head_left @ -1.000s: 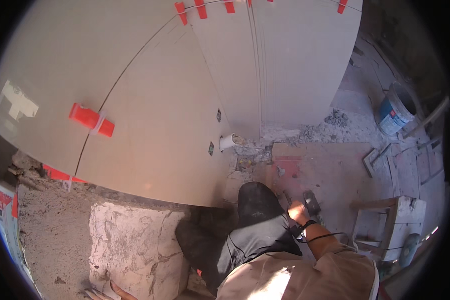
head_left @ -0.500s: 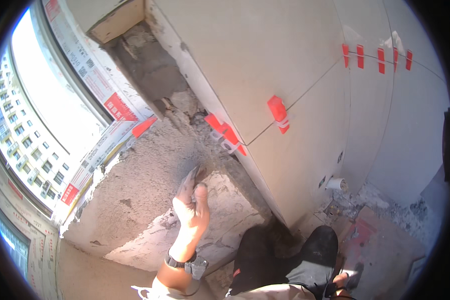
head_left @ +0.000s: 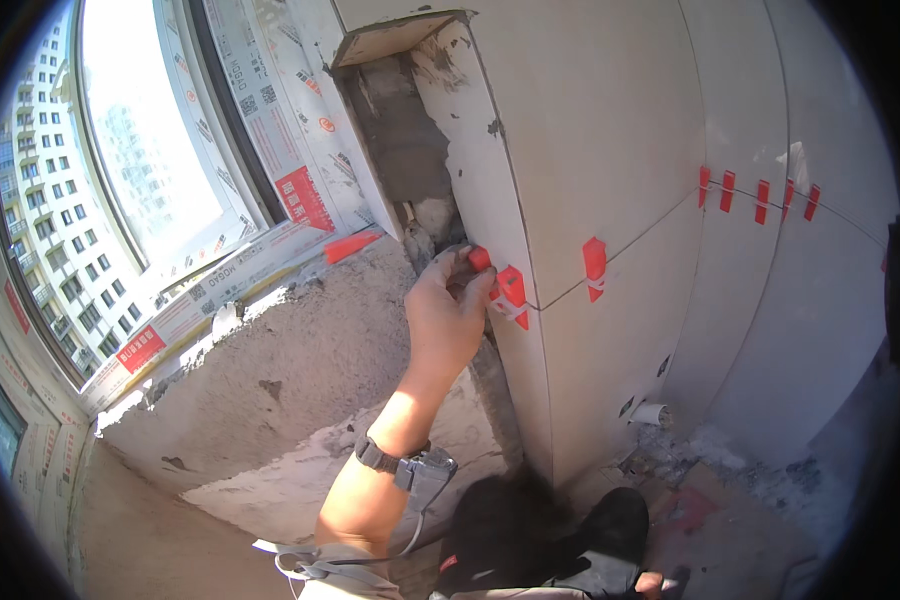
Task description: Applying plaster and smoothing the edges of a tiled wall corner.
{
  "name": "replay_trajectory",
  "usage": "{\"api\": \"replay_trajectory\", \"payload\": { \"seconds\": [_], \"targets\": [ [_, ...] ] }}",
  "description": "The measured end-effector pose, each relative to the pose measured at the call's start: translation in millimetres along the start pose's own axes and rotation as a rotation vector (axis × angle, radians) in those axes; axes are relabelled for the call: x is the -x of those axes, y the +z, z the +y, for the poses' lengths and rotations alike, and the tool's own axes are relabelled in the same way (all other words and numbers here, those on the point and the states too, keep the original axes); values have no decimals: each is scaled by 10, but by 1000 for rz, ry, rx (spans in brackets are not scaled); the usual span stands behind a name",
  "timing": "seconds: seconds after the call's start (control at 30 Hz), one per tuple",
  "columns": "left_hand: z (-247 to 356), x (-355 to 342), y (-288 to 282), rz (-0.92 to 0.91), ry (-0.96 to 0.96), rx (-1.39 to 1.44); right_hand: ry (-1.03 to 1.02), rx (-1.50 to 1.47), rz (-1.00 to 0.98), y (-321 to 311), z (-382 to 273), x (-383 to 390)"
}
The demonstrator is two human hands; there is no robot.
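My left hand [head_left: 448, 312] is raised to the edge of the tiled wall, its thumb and fingers pinched on a red tile-levelling wedge [head_left: 479, 259]. Right beside it, another red wedge [head_left: 511, 286] sits in a pale clip at the tile joint. Farther right on the same joint, a red wedge [head_left: 594, 262] stands in its clip against the large beige tile [head_left: 610, 150]. Low at the right, by my dark-clothed knee, only a small part of my right hand [head_left: 650, 583] shows; its fingers are too hidden to read.
A rough cement ledge [head_left: 270, 350] runs below the window frame [head_left: 260, 130], with a loose red wedge [head_left: 352, 247] on it. Above my left hand is a recess [head_left: 400, 130]. A white pipe stub [head_left: 652, 414] juts from the wall above rubble [head_left: 690, 450]. More red wedges [head_left: 762, 200] line the joint.
My left hand has risen from over the ledge to the tile edge and now grips a red wedge there. The view has shifted, showing more of the window and recess.
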State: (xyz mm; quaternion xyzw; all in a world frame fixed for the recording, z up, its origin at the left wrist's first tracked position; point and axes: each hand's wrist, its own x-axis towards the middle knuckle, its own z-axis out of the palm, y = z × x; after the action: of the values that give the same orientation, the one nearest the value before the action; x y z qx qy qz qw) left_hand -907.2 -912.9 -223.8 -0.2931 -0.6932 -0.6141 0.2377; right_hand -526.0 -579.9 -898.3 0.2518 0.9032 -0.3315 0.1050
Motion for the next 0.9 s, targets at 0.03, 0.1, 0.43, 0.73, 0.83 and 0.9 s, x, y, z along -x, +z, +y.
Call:
{"api": "replay_trajectory", "payload": {
  "seconds": [0.03,0.1,0.43,0.73,0.83,0.9],
  "targets": [
    [25,-12,14,1,-29,35,9,-19,-8,-35,-16,15],
    [73,-17,15,8,-54,77,22,-59,-22,-88,-70,6],
    [28,-9,-19,42,404,-453,98,-226,-68,-195,-162,124],
    [1,12,49,116,298,-366,165,-326,-95,-134,-40,325],
    [-45,-1,87,113,252,-226,183,-357,-108,-77,46,379],
    [-77,1,109,118,174,-126,197,-379,-114,-35,91,405]
  ]
}}
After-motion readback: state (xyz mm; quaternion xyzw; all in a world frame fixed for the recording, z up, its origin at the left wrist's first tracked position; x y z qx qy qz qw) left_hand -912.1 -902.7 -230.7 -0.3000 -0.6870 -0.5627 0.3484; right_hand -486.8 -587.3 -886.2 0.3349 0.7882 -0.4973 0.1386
